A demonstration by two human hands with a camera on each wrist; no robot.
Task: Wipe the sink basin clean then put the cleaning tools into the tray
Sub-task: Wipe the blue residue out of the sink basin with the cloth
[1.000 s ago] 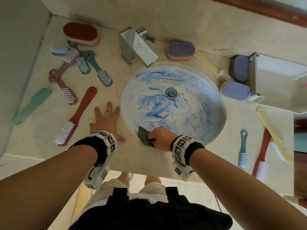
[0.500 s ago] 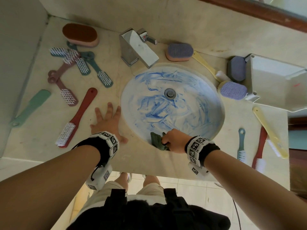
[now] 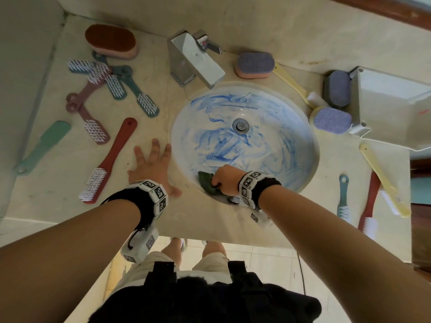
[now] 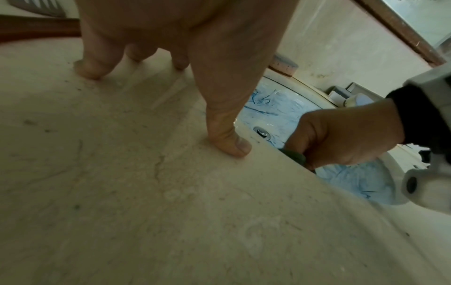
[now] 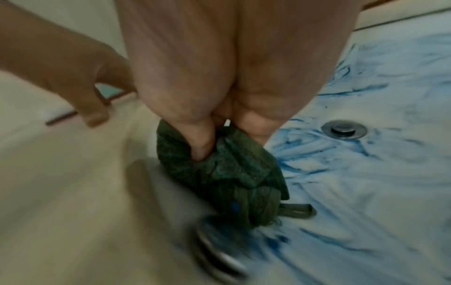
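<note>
The round white sink basin (image 3: 286, 145) is smeared with blue streaks around its metal drain (image 3: 240, 125). My right hand (image 3: 222, 179) grips a bunched dark green cloth (image 3: 206, 181) against the basin's near wall; in the right wrist view the thumb digs into the cloth (image 5: 227, 173). My left hand (image 3: 151, 164) lies flat on the counter just left of the basin, fingers spread; its thumb (image 4: 229, 142) presses by the rim. The white tray (image 3: 396, 108) stands at the far right.
Several long-handled brushes lie left of the basin, among them a red one (image 3: 109, 159). More brushes (image 3: 368, 201) lie at the right. Purple sponges (image 3: 255, 64) and a brown one (image 3: 110, 40) sit along the back. The chrome faucet (image 3: 193, 60) overhangs the basin's far edge.
My right hand slid the cloth to the right along the basin's near wall, then back a little to the left. The left hand has stayed planted on the counter.
</note>
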